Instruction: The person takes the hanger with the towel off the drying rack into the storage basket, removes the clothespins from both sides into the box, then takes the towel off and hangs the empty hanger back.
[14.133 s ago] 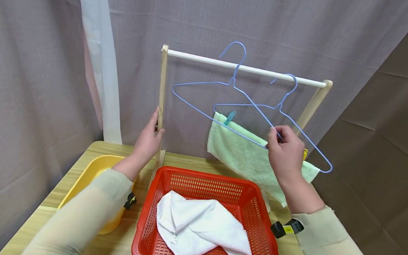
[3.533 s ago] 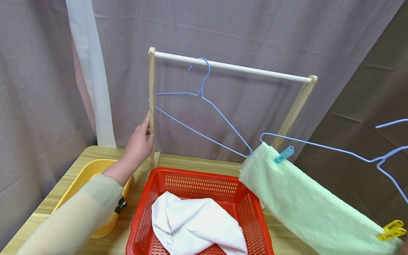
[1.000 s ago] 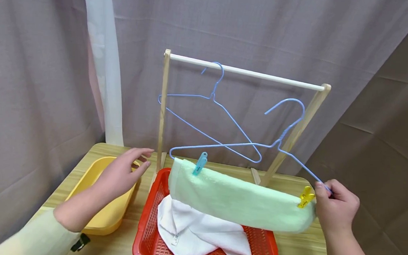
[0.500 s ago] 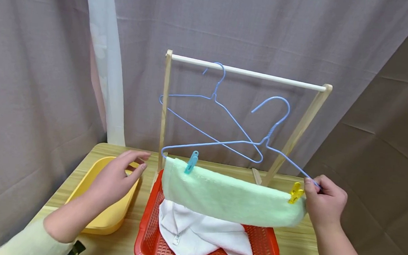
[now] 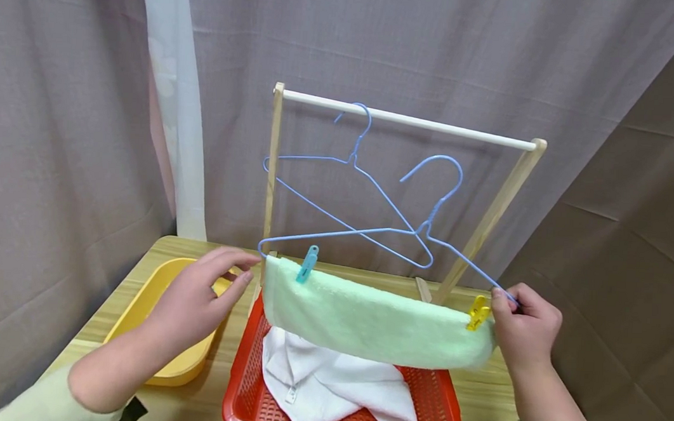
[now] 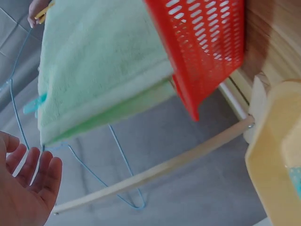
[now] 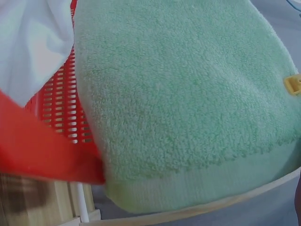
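Over the near red basket [image 5: 236,383] hangs a green towel [image 5: 374,320] on a blue hanger [image 5: 435,209], its right end gripped by the right hand [image 5: 528,325], its left beside the loosely spread left hand [image 5: 198,292], before the far rack [image 5: 410,120].

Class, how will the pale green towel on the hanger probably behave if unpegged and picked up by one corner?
The pale green towel would likely flop, since its lower edge sags in a curve. Its fuzzy pile suggests it won't slip easily. Folded over the blue hanger, it may fall open.
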`<action>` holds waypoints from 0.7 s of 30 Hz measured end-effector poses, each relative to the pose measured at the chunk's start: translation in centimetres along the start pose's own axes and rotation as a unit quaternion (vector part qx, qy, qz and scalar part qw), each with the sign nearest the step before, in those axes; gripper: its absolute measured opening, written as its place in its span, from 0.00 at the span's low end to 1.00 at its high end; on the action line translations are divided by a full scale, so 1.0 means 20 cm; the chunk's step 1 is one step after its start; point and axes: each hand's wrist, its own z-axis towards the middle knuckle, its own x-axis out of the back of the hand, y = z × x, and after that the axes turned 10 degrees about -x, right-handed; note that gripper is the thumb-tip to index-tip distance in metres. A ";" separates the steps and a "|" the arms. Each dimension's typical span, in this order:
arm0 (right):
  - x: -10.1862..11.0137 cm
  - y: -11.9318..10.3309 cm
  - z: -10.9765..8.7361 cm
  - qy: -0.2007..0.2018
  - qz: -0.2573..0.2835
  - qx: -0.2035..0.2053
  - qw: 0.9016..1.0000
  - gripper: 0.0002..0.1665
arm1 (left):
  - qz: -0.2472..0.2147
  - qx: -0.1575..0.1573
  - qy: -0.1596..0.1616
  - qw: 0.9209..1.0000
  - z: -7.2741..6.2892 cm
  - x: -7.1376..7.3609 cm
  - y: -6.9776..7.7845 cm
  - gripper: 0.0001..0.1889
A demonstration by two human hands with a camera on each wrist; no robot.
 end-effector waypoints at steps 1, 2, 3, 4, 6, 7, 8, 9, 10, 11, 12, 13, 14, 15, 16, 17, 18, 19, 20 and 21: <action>0.00 0.01 0.00 0.001 0.002 0.000 1.000 0.17 | 0.000 -0.006 0.002 1.000 0.00 0.00 0.01 0.13; -0.01 0.02 0.00 0.003 0.004 0.000 1.000 0.17 | 0.000 -0.014 0.004 1.000 0.01 0.00 0.02 0.13; -0.02 0.02 0.00 0.004 0.003 -0.001 1.000 0.17 | 0.002 -0.019 0.005 1.000 0.01 0.00 0.03 0.13; -0.02 0.03 0.00 0.005 0.004 -0.002 1.000 0.17 | 0.006 -0.026 0.007 1.000 0.02 0.00 0.04 0.13; -0.04 0.03 0.01 0.005 0.007 -0.005 1.000 0.17 | 0.013 -0.040 0.014 0.999 0.02 0.00 0.05 0.13; -0.04 0.03 0.01 0.005 0.008 -0.006 1.000 0.17 | 0.016 -0.048 0.017 0.999 0.03 0.00 0.06 0.13; -0.05 0.03 0.01 0.005 0.006 -0.007 1.000 0.18 | 0.019 -0.056 0.021 0.998 0.03 -0.01 0.06 0.13; -0.05 0.02 0.01 0.005 0.006 -0.008 1.000 0.18 | 0.022 -0.062 0.024 0.998 0.04 -0.01 0.06 0.13; -0.06 0.02 0.01 0.005 0.007 -0.008 1.000 0.18 | 0.024 -0.068 0.027 0.997 0.04 -0.01 0.06 0.13; -0.06 0.01 0.01 0.005 0.008 -0.009 1.000 0.18 | 0.025 -0.072 0.029 0.997 0.04 -0.01 0.06 0.14; -0.07 0.01 0.01 0.006 0.005 -0.010 1.000 0.18 | 0.026 -0.074 0.030 0.996 0.05 -0.01 0.06 0.14; -0.07 0.01 0.01 0.007 0.002 -0.012 1.000 0.18 | 0.025 -0.074 0.031 0.996 0.05 -0.01 0.06 0.14; -0.07 0.00 0.00 0.007 0.000 -0.013 1.000 0.18 | 0.025 -0.073 0.031 0.997 0.06 -0.01 0.07 0.14; -0.08 0.00 0.00 0.007 -0.002 -0.016 1.000 0.18 | 0.025 -0.072 0.030 0.997 0.06 -0.01 0.07 0.14; -0.08 0.00 0.00 0.007 -0.004 -0.017 1.000 0.19 | 0.025 -0.070 0.029 0.997 0.06 -0.01 0.07 0.14; -0.08 0.00 0.00 0.007 -0.005 -0.018 1.000 0.19 | 0.025 -0.068 0.028 0.997 0.07 -0.01 0.08 0.14; -0.09 0.00 0.00 0.007 -0.006 -0.019 1.000 0.19 | 0.025 -0.066 0.027 0.997 0.07 -0.01 0.08 0.14; -0.09 0.00 0.00 0.006 -0.006 -0.019 1.000 0.19 | 0.025 -0.065 0.026 0.997 0.08 0.00 0.09 0.14; -0.10 0.00 0.00 0.005 -0.004 -0.019 1.000 0.19 | 0.027 -0.063 0.026 0.997 0.08 0.00 0.09 0.14; -0.10 0.00 0.00 0.004 -0.002 -0.020 1.000 0.19 | 0.029 -0.062 0.025 0.997 0.09 0.00 0.10 0.14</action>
